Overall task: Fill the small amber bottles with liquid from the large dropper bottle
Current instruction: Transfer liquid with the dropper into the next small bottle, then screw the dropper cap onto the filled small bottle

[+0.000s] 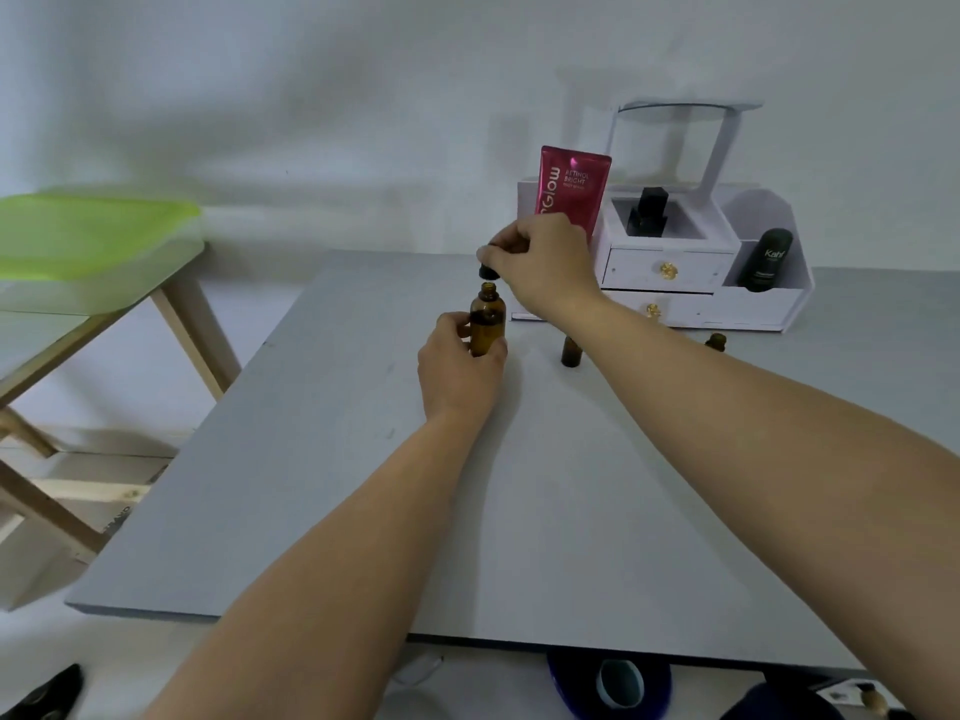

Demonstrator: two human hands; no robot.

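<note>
Left hand (457, 367): gripping the large dropper bottle (487, 327), upright, seemingly resting on the grey table (337, 485). Right hand (545, 262): pinching the black dropper cap (488, 271), hovering just above the open neck. 2 small amber bottles (571, 351) standing to the right, near the white organiser (675, 275).

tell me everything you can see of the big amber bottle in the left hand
The big amber bottle looks like brown see-through glass: a round body, sloped shoulders and a short narrow neck, its mouth open. It stands upright over the grey table. The left hand grips its lower body. The right hand pinches a black cap just above the mouth, apart from it.
</note>
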